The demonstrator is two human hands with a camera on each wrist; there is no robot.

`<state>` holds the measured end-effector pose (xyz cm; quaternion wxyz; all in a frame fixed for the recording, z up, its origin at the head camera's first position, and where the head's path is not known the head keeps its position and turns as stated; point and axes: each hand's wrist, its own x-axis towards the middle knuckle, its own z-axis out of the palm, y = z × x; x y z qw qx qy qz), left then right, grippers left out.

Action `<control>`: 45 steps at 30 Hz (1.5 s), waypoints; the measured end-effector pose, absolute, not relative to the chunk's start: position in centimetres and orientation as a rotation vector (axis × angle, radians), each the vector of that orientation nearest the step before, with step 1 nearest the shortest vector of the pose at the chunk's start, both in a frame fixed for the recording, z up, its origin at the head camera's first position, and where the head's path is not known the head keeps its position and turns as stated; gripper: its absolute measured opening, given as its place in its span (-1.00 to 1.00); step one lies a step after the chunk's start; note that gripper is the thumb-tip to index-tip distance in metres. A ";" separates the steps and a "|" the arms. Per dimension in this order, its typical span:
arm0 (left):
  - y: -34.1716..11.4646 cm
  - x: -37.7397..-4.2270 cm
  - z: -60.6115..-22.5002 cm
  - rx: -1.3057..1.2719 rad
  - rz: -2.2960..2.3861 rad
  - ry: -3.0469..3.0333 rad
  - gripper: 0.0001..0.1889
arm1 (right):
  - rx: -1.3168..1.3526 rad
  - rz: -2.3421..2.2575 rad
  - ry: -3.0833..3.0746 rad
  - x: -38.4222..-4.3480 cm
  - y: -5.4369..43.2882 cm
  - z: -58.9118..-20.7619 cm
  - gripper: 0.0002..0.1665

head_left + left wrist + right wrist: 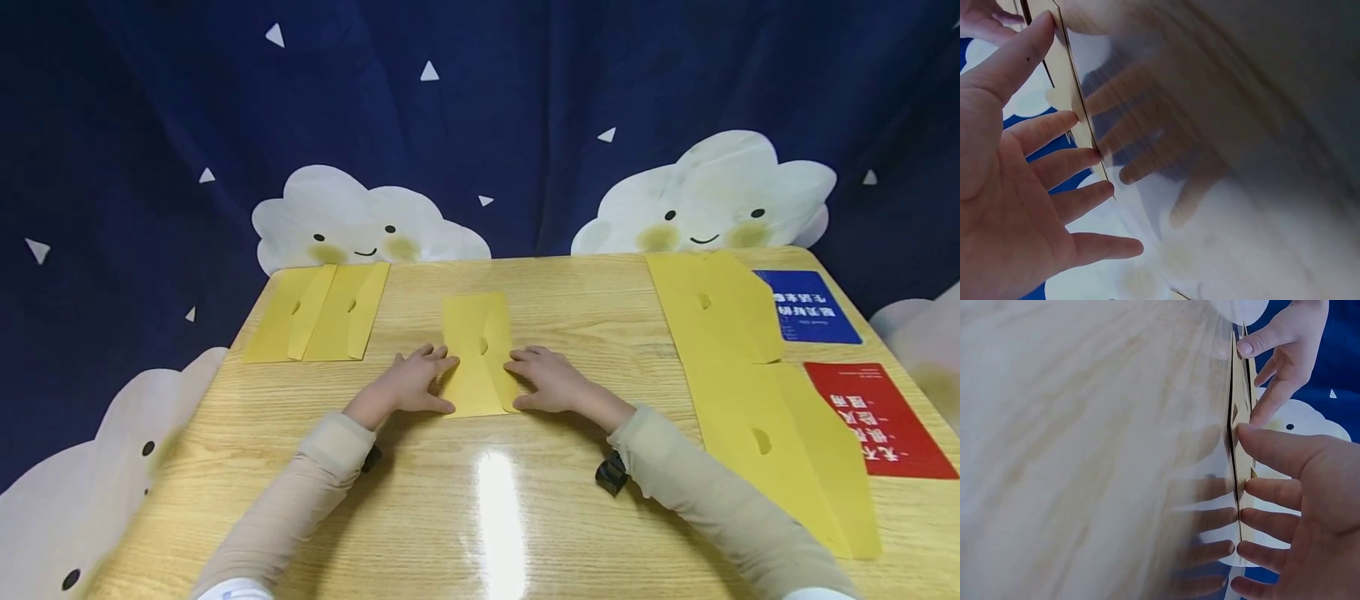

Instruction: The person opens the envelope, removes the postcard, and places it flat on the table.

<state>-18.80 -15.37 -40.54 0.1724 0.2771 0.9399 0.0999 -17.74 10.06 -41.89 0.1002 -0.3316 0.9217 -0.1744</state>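
Observation:
A yellow envelope lies flat in the middle of the table, its flap folded over on the right with a small half-round tab at its center. At its left edge my left hand rests, fingers spread and thumb on the near corner. My right hand mirrors it, fingertips on the right edge. Both wrist views show straight, parted fingers low at the tabletop, in the left wrist view on the left hand and in the right wrist view on the right hand. Neither hand grips anything.
Two overlapping yellow envelopes lie at the back left. On the right are two larger yellow envelopes, one far and one near, beside a blue card and a red card. A dark curtain hangs behind the table.

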 end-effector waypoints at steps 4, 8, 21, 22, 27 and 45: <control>-15.1 -18.7 -40.6 0.790 0.286 2.670 -0.17 | -0.984 -0.509 2.733 -17.5 10.4 -41.8 -0.30; -14.8 -18.4 -40.6 0.789 0.287 2.664 -0.18 | -0.990 -0.489 2.735 -17.1 10.7 -41.6 -0.30; -13.4 -17.2 -40.5 0.813 0.277 2.649 -0.17 | -1.012 -0.475 2.723 -15.6 12.0 -41.3 -0.30; -13.3 -17.1 -40.5 0.815 0.265 2.651 -0.17 | -1.013 -0.480 2.721 -15.6 12.2 -41.3 -0.30; -13.0 -16.8 -40.6 0.822 0.235 2.649 -0.16 | -1.018 -0.495 2.709 -15.3 12.7 -41.4 -0.30; -11.7 -15.6 -40.2 0.846 0.204 2.635 -0.17 | -1.013 -0.528 2.696 -14.4 14.0 -41.2 -0.38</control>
